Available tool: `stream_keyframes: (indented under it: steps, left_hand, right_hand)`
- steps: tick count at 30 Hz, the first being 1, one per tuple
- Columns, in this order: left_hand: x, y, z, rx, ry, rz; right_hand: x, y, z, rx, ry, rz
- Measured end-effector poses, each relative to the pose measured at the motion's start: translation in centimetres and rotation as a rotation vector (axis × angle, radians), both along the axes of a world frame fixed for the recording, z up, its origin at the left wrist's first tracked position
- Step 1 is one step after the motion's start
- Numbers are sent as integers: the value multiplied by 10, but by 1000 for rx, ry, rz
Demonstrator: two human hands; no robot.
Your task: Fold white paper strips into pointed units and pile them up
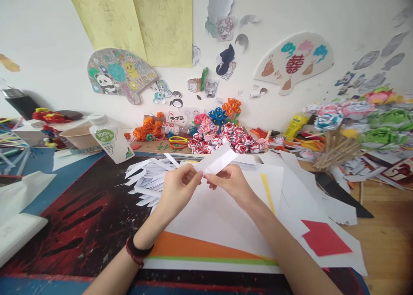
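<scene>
Paper strip (218, 158), white and apparently creased, sits pinched along its lower edge by both my left hand (181, 184) and right hand (231, 182), above the large white sheet (216, 211) in the head view. It should be light and easily crumpled, so I'd grip gently at the edges.

This is looking like a craft corner: drawings (169, 23) are hanging at eleven o'clock, flowers (387, 119) crowding three, paper (222, 209) covering the surface (389, 230) at six.
</scene>
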State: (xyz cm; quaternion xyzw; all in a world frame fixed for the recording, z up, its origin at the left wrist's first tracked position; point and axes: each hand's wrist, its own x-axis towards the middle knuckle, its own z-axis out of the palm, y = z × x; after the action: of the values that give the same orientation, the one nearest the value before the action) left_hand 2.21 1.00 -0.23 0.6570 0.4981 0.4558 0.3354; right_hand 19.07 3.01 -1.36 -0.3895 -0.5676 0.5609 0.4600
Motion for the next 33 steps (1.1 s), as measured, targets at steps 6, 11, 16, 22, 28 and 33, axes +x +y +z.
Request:
stream_keyframes:
  steps: [6,11,16,22,28,33]
  left_hand:
    - [1,-1,-3,25,69,-28]
    - [3,-4,-3,25,84,-33]
    - [7,-6,-3,51,85,-31]
    - [3,-4,-1,61,81,3]
    - [-1,-3,2,61,63,36]
    - [-4,-1,3,60,-34,98]
  right_hand:
    - [-2,0,0,-1,28,17]
    - [-3,0,0,0,26,-3]
    - [0,0,1,1,-6,-22]
    - [8,4,0,1,-65,-17]
    - [15,9,-1,22,-56,-44]
    - [18,12,0,19,0,-96]
